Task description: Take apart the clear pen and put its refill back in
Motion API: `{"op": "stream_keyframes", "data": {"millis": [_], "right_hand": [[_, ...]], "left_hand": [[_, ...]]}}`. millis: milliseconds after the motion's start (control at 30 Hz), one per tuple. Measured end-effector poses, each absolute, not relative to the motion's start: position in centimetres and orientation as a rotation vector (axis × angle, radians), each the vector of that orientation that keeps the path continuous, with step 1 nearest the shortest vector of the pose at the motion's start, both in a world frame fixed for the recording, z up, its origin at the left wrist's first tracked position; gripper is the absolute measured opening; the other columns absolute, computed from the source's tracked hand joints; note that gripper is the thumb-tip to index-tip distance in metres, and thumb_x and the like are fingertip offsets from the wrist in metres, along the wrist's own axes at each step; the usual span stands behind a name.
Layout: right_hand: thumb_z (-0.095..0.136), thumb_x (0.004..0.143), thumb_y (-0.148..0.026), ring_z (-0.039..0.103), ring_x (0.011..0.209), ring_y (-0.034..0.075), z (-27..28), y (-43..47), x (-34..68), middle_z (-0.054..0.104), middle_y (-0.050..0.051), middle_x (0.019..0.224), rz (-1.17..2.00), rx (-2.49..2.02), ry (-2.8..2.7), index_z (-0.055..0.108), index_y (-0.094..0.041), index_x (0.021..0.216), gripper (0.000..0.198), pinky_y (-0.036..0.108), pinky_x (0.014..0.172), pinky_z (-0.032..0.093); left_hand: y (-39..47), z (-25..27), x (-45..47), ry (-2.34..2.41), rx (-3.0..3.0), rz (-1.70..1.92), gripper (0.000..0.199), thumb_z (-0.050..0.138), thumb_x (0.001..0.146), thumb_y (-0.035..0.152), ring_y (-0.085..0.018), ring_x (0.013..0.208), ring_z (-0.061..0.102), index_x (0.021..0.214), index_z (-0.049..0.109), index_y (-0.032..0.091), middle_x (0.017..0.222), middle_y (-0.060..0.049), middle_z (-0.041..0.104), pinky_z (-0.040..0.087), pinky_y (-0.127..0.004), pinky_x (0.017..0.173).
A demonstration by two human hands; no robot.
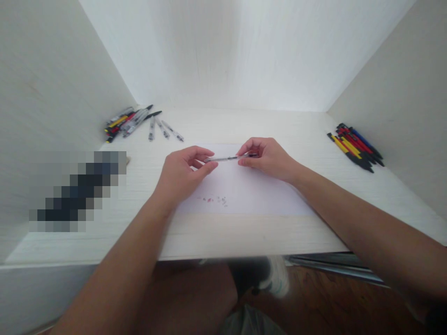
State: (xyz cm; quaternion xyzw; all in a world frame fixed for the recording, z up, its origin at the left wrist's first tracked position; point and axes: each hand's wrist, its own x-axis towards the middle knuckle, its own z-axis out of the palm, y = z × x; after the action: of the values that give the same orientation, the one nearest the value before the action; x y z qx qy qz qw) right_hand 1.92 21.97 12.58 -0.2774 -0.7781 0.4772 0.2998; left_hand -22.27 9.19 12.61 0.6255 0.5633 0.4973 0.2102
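A clear pen [226,159] with dark markings is held level above a white sheet of paper [258,195]. My left hand [186,170] pinches its left end between thumb and fingers. At the other end, my right hand [267,156] grips the pen, its fingers covering part of that side. Small dark and red ink marks [213,200] show on the lower left of the paper.
Several clear, yellow, red and black pens [127,122] lie heaped at the back left, with a few clear pens [164,129] beside them. Red, yellow and blue pens [356,146] lie at the right wall. A pixelated patch hides something at left.
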Motion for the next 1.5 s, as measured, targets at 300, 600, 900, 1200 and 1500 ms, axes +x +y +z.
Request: {"op": "stream_keyframes", "data": {"millis": [300,600,900,1200,1500], "right_hand": [[0.071,0.095,-0.039,0.056,0.062,0.011,13.3,21.1,1.7,0.07,0.002,0.08,1.039,-0.719,-2.255,0.077,-0.014,0.091,0.026,0.029,0.062,0.041],[0.069,0.097,-0.033,0.059,0.07,0.01,13.4,21.0,1.6,0.07,-0.003,0.081,0.811,-0.625,-2.333,0.081,-0.017,0.09,0.021,0.027,0.067,0.04],[0.073,0.095,-0.032,0.063,0.079,0.014,13.3,21.0,1.5,0.073,0.001,0.09,0.798,-0.614,-2.253,0.081,-0.016,0.095,0.019,0.03,0.073,0.043],[0.077,0.089,-0.033,0.059,0.077,0.015,13.2,21.2,1.7,0.072,0.003,0.096,0.776,-0.654,-2.208,0.08,-0.016,0.096,0.019,0.032,0.073,0.043],[0.077,0.085,-0.033,0.059,0.069,0.015,13.2,21.9,1.9,0.073,0.006,0.092,0.863,-0.692,-2.168,0.079,-0.014,0.096,0.022,0.032,0.069,0.043]], "left_hand": [[9.5,12.3,-22.1,1.608,1.812,1.386,0.022,0.077,0.082,0.041,-0.019,0.071,0.065,0.1,0.08,0.028,0.088,0.005,0.068,0.047,-0.031,0.061],[9.6,12.4,-22.2,1.686,1.898,1.25,0.029,0.068,0.083,0.049,-0.022,0.074,0.064,0.094,0.076,0.023,0.085,0.004,0.067,0.045,-0.036,0.067],[9.6,12.6,-22.1,1.75,1.961,1.146,0.034,0.055,0.094,0.052,-0.021,0.067,0.061,0.082,0.072,0.024,0.075,0.006,0.063,0.041,-0.038,0.064],[9.5,12.6,-22.1,1.756,1.914,1.226,0.035,0.052,0.102,0.045,-0.022,0.057,0.055,0.081,0.071,0.023,0.069,0.004,0.06,0.039,-0.039,0.063],[9.4,12.8,-22.1,1.602,1.573,1.499,0.027,0.064,0.099,0.041,-0.02,0.06,0.061,0.086,0.066,0.017,0.079,-0.004,0.064,0.045,-0.023,0.042]]}}
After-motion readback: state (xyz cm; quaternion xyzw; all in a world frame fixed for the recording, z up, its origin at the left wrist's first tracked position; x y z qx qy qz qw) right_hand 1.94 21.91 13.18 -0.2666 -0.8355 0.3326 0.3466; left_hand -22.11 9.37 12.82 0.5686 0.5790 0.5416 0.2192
